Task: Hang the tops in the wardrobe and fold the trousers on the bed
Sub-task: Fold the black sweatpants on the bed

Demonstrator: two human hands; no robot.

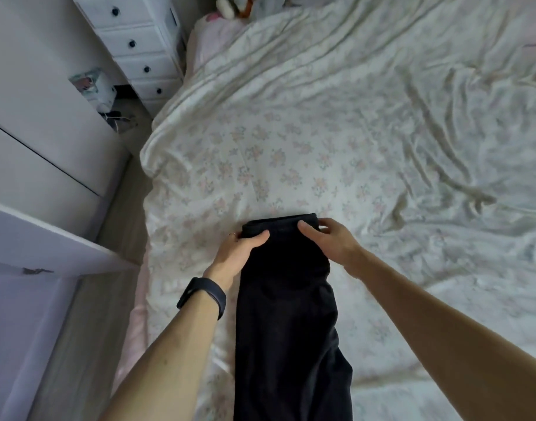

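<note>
Left grip (pixel 237 249) pinches the far left corner of the black trousers (pixel 286 314), with the thumb pressed on top of the cloth and the fingers tucked under its edge. Right grip (pixel 330 238) holds the far right corner the same way, thumb on top and fingers curled round the end. Both forearms reach in from the near edge of the view, and the left wrist wears a black wristband (pixel 203 296).

The trousers lie lengthwise on the bed (pixel 382 147) as one long narrow strip. Their far end sits square between the two grips, and the near end runs out of view at the bottom. They lie close to the bed's left side, on a pale cover with a faint flower print that is smooth near the trousers and creased into long folds to the right.

A strip of floor (pixel 108 238) runs along the left of the bed, bordered by white wardrobe panels (pixel 33 117). Farther back, just beside the bed's far left corner, stands a white chest of drawers (pixel 139 47) with dark knobs. A small printed box (pixel 93 86) sits on the floor near it. Soft toys (pixel 239 4), too blurred to make out, lie at the head of the bed.
</note>
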